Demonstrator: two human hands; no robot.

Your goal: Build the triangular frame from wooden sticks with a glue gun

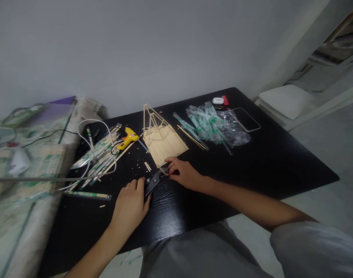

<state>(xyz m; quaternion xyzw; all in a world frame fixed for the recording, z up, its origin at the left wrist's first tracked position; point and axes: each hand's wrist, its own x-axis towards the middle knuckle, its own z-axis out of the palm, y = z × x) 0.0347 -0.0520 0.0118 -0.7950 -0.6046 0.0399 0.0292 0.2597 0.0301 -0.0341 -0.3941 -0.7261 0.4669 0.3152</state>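
Observation:
My left hand (130, 204) is closed on the handles of black cutting pliers (153, 181), whose jaws point toward a thin wooden stick (164, 170). My right hand (182, 172) pinches that stick at the near edge of a flat panel of glued sticks (166, 143). An upright frame of sticks (152, 116) rises from the far side of the panel. Both hands rest on the black table (251, 170).
A yellow glue gun (128, 138) with a white cord (91, 127) lies left of the panel. Wrapped chopsticks (99, 156) are piled at the left; empty clear wrappers (215, 123) and a phone (247, 119) sit at the right. Short offcuts (147, 166) dot the table.

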